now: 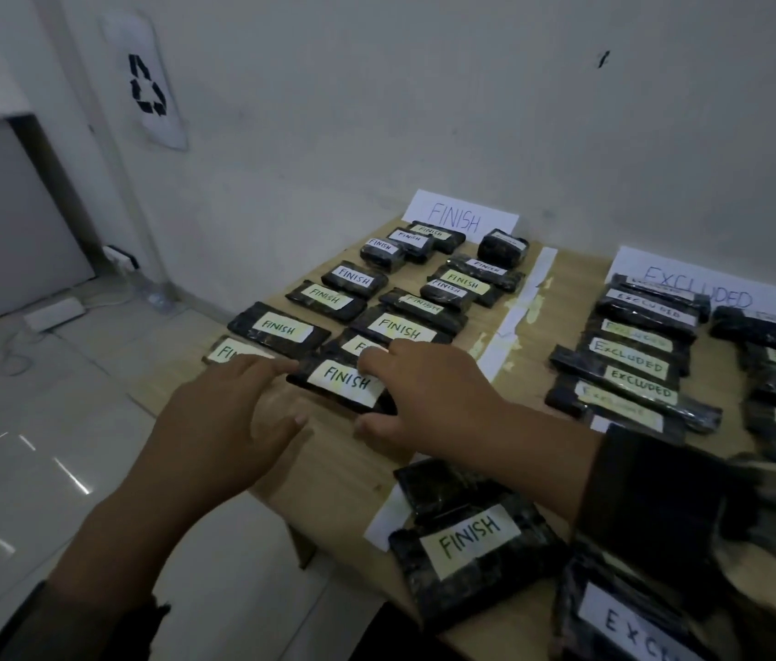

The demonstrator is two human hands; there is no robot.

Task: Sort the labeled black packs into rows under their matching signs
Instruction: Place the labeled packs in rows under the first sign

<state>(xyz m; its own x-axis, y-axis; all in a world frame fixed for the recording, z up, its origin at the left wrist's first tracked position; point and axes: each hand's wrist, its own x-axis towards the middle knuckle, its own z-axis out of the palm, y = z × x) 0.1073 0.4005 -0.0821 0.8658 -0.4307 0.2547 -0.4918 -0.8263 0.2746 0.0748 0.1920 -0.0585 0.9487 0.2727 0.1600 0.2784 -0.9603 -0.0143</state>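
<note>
FINISH pack (pixel 345 381) lies label up at the near end of the R row under the FINISH sign (pixel 460 217), a bit skewed vs the packs behind it. The right hand (pixel 433 398) covers its R end, fingers curled on the far edge and thumb at the near edge, a light grip across the width. The left hand (pixel 228 412) is open and holds nothing, fingers straight, tips at the pack's L end.

To do it well, I'd say: square it w/ both hands, parallel to the pack behind, label readable. Don't nudge the L-row pack (pixel 228 350), which lies right at the table (pixel 343 469) edge.

Around: a spare FINISH pack (pixel 471 541) and an EXCL pack (pixel 629 627) wait unsorted near the person. A paper strip (pixel 524 298) splits the top. EXCLUDED rows (pixel 629 364) lie beyond it, under the EXCLUDED sign (pixel 700 279). The right sleeve (pixel 653 489) hangs near those and could drag one.
</note>
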